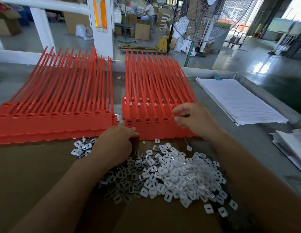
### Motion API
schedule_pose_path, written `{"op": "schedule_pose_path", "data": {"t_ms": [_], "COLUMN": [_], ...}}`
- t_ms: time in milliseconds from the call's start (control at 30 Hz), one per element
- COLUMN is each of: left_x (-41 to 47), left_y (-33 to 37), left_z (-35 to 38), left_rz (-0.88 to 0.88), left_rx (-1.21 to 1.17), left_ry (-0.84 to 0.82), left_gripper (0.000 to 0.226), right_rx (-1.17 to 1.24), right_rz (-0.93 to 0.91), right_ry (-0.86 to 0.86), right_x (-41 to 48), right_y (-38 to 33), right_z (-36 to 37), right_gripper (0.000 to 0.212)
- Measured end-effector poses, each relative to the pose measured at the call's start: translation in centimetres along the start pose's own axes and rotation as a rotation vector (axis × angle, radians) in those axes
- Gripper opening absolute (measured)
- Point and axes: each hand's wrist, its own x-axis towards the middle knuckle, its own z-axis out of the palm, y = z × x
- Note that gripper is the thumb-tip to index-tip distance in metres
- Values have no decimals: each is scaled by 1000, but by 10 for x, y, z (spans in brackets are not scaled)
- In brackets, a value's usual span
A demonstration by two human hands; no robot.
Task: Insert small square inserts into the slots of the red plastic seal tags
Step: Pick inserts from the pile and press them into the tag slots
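Table (244,142) with two stacks of red seal tags, viewed from the head camera. The left stack of tags (53,105) lies with its straps pointing away from the person; the square slots in its top row show no white pieces. The right stack of tags (151,98) lies just beside it, apart by a narrow gap, and most slots visible in its rows carry white or dark pieces. A brown cardboard sheet (37,174) covers the near part of the table, and a loose heap of small white square inserts (171,175) lies on it, touching the near edge of the right stack.

The left hand (116,145) rests at the near left corner of the right stack, thumb on the red edge and fingers curled under; whether it holds anything cannot be told. The right hand (193,118) hovers over the right end of the same stack, fingers curled and thumb close to the forefinger; whether an insert is pinched there cannot be told.

A pile of lined paper (238,100) lies on the table to the right. A standing fan (205,19) stands on the floor beyond the table.
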Motion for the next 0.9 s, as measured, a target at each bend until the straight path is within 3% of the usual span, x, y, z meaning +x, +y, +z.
{"op": "schedule_pose_path", "data": {"t_ms": [133,267,633,900], "left_x": [-1,-1,0,0], "left_y": [0,0,-1,-3], "left_z": [0,0,2,4], "left_rz": [-11,-12,-1,-5], "left_rx": [-16,-23,-16,-9], "left_ry": [6,11,39,45], "left_gripper": [57,56,55,56], "right_rx": [41,-94,-125,-136], "right_rz": [114,98,96,117], "right_ry": [34,38,-48,4], "right_x": [14,20,24,29], "right_y": [15,20,23,26], "right_z": [-2,4,14,18], "right_gripper": [21,10,14,17]}}
